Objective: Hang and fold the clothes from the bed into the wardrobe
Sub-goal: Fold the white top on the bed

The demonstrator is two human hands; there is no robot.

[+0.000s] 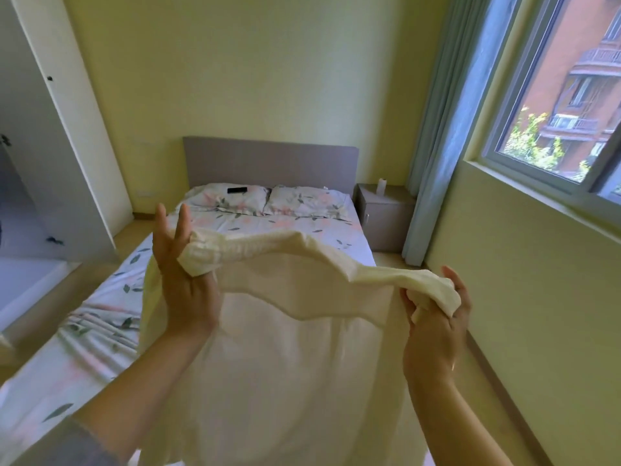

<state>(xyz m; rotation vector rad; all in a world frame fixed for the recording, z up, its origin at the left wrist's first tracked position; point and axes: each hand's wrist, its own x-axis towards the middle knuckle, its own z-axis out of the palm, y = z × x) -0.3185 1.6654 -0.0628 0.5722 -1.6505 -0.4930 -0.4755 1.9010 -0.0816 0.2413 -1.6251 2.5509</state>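
I hold a cream-white garment (275,348) up in front of me, above the foot of the bed (100,317). My left hand (181,280) grips one bunched top corner, with two fingers sticking up straight. My right hand (437,317) pinches the other bunched corner. The top edge stretches between my hands and the cloth hangs down, hiding most of the mattress. The white wardrobe (50,146) stands at the left with its door open.
Two floral pillows (268,201) lie at the grey headboard (268,161), with a black remote (237,190) on the left one. A grey nightstand (384,216) stands beside blue curtains (433,136) and a window (557,105) on the right.
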